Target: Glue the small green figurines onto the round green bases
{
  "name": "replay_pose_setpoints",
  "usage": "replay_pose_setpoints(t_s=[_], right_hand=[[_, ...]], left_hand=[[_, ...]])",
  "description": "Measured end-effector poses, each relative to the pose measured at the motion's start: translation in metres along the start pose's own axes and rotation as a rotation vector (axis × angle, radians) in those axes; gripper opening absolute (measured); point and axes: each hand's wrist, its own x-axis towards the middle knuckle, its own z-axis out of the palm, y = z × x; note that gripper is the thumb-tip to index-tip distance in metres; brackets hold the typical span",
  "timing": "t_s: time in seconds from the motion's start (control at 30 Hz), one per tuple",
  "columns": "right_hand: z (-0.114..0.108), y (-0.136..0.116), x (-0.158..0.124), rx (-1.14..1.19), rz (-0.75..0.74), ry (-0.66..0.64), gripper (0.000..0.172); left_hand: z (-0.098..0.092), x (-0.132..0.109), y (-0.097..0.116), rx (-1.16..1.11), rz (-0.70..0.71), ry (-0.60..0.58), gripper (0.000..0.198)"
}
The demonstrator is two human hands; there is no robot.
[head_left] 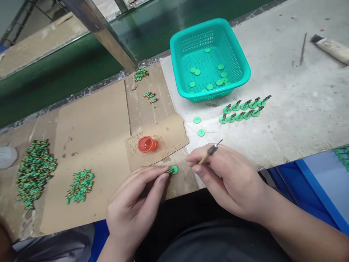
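My left hand (140, 198) pinches a tiny green-and-brown figurine between thumb and forefinger. A round green disc base (174, 170) shows at its far end, but whether the two are joined I cannot tell. In my right hand (231, 178), a thin paintbrush (208, 153) is gripped like a pen, its dark tip pointing up and away from the figurine. Just ahead of my hands stands a small red cup (147, 145) on a piece of cardboard. Two loose green discs (201, 132) lie beyond my right hand. Several figurines standing on discs (240, 115) form two rows.
A turquoise basket (209, 96) with several green discs stands at the back. To the left lie a large pile of figurines (35, 174), a smaller pile (80, 185) and a small heap (141, 74). A metal post (100, 32) rises behind. A blue crate (313, 196) is at right.
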Motion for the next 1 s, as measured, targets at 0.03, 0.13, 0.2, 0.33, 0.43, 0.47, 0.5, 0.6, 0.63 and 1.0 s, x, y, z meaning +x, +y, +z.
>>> replay_pose_setpoints(t_s=[0.03,0.13,0.2,0.33,0.43,0.47,0.5,0.6,0.63,1.0], right_hand=[[0.0,0.0,0.0,0.005,0.0,-0.001,0.015],[0.0,0.001,-0.001,0.016,-0.008,0.007,0.016],[0.0,0.001,-0.002,0.017,-0.017,0.015,0.016],[-0.001,0.002,-0.002,0.014,-0.032,0.022,0.015],[0.0,0.003,0.0,0.036,-0.067,0.041,0.012],[0.0,0.003,0.0,0.046,-0.081,0.05,0.011],[-0.001,0.003,0.0,0.055,-0.09,0.054,0.011],[-0.003,0.001,-0.002,0.07,-0.07,0.033,0.01],[-0.005,0.0,-0.003,0.074,-0.057,0.014,0.011],[-0.004,0.0,0.027,0.062,-0.032,-0.171,0.016]], left_hand=[[0.0,0.0,0.0,0.001,0.006,-0.001,0.018],[0.0,0.001,0.002,0.005,0.025,-0.012,0.021],[0.0,0.0,0.003,0.017,0.051,-0.024,0.023],[0.0,-0.001,0.004,0.076,0.106,-0.04,0.026],[0.001,0.0,0.006,0.114,0.157,-0.028,0.024],[0.001,0.0,0.007,0.123,0.174,-0.023,0.023],[0.001,0.0,0.007,0.133,0.189,-0.02,0.023],[0.002,0.0,0.008,0.158,0.233,-0.012,0.023],[0.002,0.0,0.007,0.167,0.253,-0.007,0.024],[0.007,-0.001,0.002,0.105,0.235,0.016,0.034]])
